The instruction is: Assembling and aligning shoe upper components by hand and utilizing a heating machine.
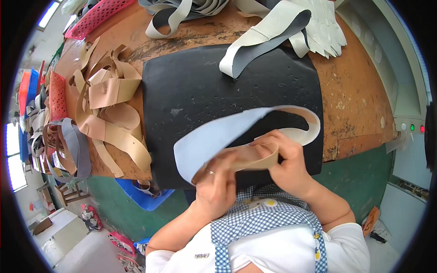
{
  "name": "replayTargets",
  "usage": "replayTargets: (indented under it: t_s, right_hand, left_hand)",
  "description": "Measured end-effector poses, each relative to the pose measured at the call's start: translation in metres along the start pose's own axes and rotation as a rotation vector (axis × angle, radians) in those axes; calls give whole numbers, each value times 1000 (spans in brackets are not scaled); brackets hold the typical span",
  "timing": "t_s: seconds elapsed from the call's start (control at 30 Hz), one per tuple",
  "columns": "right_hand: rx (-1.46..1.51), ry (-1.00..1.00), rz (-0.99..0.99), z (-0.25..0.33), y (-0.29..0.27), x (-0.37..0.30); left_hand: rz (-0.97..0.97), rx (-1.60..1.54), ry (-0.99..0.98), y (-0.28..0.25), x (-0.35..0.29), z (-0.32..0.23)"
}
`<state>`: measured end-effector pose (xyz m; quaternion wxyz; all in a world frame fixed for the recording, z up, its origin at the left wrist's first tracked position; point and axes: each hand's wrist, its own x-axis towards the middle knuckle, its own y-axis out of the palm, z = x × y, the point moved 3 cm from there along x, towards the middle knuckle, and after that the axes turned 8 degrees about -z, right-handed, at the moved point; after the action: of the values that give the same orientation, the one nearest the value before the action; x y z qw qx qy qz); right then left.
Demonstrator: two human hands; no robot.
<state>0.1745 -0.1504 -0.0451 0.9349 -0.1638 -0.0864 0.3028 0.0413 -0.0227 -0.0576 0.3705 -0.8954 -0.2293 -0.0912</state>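
Observation:
My left hand (217,182) and my right hand (286,164) hold a curved, pale blue cut piece (214,139) above the front edge of a black mat (191,86). A tan lining strip (255,157) runs between both hands, pressed along the blue piece's inner edge. The piece's far end curls round in a cream loop (312,127) to the right. A ring shows on my left hand. Both hands pinch the layers together; the fingertips are partly hidden by the material.
The mat lies on a worn brown worktable (355,91). A pile of tan and pink strips (109,109) lies at left, grey pieces (268,36) at the back. Red baskets (98,16) and a blue bin (143,195) stand around. A machine with lit buttons (412,127) is at right.

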Motion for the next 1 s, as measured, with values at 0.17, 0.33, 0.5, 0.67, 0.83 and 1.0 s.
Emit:
replayTargets:
  t_s: [0.17,0.33,0.5,0.67,0.83,1.0]
  right_hand:
    - [-142,-119,-79,-8,-5,-14]
    - [-210,-227,-171,1,4,-14]
    - [-322,-277,-175,1,4,-10]
    - [-372,-255,-187,-4,5,-12]
    - [-396,-266,-201,-5,9,-9]
    - [-385,-241,-195,-3,5,-9]
  left_hand:
    - [-133,309,0,7,0,-1]
    - [-194,301,-38,14,8,-2]
    - [-93,245,-177,19,2,5]
    - [-132,275,-105,14,11,-3]
    - [-90,180,-59,12,12,1]
    - [-24,168,24,16,11,-4]
